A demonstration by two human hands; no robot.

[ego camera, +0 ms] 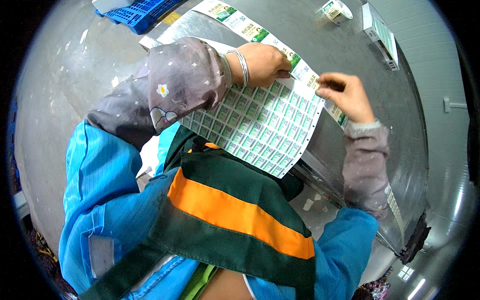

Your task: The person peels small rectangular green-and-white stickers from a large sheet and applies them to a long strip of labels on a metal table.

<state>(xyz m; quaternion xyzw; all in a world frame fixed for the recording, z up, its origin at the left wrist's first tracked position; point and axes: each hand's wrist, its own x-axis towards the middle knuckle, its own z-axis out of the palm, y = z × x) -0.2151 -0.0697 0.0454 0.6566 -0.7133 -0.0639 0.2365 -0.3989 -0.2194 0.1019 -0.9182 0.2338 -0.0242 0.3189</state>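
A large sheet of small green-and-white stickers [270, 127] lies in front of me, its lower edge hanging over my lap. Across its upper right side runs a long strip of printed labels [243, 28] in white, cream and green. My left hand [262, 63] is bent over the top of the sheet, its curled fingertips at the strip's edge. My right hand [348, 95] has thumb and forefinger close together on the strip, near the sheet's right corner. Whether either hand pinches a sticker is hidden by the fingers.
The grey metal table [375, 97] curves around me. A roll of labels [336, 12] stands at the far side, beside a white box [380, 35] with green stickers on top. A blue plastic crate [138, 15] is at the upper left. Paper scraps [308, 204] lie below the table edge.
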